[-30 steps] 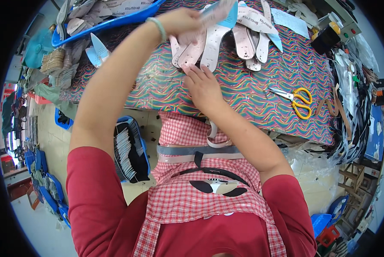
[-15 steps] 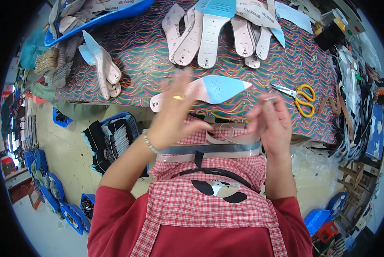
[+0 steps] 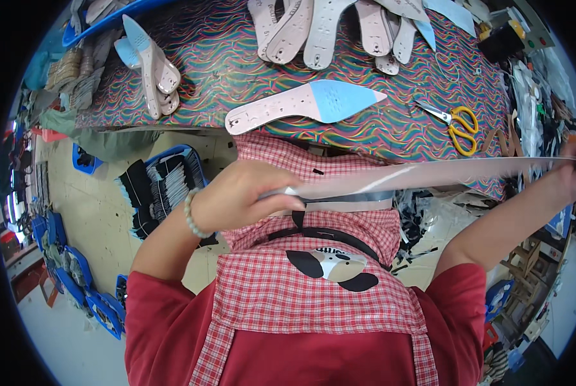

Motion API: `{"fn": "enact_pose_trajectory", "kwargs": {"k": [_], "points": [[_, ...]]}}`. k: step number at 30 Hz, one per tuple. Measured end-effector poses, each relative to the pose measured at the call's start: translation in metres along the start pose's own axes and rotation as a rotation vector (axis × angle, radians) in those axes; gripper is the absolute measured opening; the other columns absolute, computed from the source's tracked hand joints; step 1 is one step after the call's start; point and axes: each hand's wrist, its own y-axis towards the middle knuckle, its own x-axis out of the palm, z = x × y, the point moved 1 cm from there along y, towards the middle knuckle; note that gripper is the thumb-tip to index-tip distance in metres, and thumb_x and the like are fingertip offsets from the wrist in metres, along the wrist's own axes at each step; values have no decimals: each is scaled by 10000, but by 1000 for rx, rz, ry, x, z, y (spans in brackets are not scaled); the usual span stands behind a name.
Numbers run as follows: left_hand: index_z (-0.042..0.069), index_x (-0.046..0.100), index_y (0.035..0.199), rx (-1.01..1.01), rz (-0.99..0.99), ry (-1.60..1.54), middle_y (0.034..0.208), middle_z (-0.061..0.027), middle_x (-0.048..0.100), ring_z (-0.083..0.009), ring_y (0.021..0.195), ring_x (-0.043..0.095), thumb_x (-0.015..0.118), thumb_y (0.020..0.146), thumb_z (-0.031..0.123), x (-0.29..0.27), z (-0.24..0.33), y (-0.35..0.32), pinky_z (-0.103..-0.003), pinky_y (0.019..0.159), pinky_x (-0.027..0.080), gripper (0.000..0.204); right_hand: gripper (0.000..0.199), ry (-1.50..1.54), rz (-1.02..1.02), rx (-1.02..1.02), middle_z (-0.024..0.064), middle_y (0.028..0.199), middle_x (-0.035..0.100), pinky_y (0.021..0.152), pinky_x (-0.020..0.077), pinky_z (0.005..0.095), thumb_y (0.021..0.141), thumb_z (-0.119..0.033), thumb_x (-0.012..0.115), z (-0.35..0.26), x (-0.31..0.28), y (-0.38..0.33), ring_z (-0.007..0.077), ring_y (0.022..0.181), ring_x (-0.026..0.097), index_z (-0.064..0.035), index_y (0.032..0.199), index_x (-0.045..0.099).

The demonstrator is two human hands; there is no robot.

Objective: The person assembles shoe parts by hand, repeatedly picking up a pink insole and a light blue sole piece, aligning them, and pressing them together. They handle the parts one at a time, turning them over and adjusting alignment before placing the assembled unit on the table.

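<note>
A pale beige strip (image 3: 442, 174) stretches taut across the front of my lap, partly blurred by motion. Its near end is pinched between the thumb and fingers of my left hand (image 3: 240, 194). At the far right, my right hand (image 3: 575, 172) is closed round the other end; its fingers are blurred. Beyond the strip, an insole board (image 3: 272, 111) with a blue pointed toe lies flat near the table edge, touched by neither hand. Yellow-handled scissors (image 3: 463, 130) rest with parted blades to its right. Another strip (image 3: 359, 204), grey and beige, lies over my checked apron.
Several insole boards (image 3: 321, 38) lie fanned at the back of the patterned table (image 3: 211, 77), and a smaller stack (image 3: 152, 71) is at left. Bundled dark strips (image 3: 526, 109) hang at the right edge. A blue basket (image 3: 198, 170) of black pieces stands below on the left.
My right hand has swung far out to the right, drawing the strip out straight. The left hand has come down from over the insole board and now grips the strip's end.
</note>
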Motion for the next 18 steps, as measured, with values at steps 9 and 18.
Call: {"fn": "enact_pose_trajectory", "kwargs": {"k": [9,18], "points": [[58,661,1104,-69,4,191,1056,-120,642,-277,1023,581,715,787,179,-15,-30,-37,-373,862,462,343,353,-466,-139,1069,118,1166,548,573,554,297,939,-185,515,95,33,-296,175,877,598,-37,1259,493],[9,495,1298,-154,370,-8,1190,-170,573,-271,1066,585,718,805,214,-1,-49,58,-346,879,466,579,197,-1095,-773,524,53,957,656,686,440,224,910,-112,567,163,93,-343,110,790,558,-5,1040,669]]}}
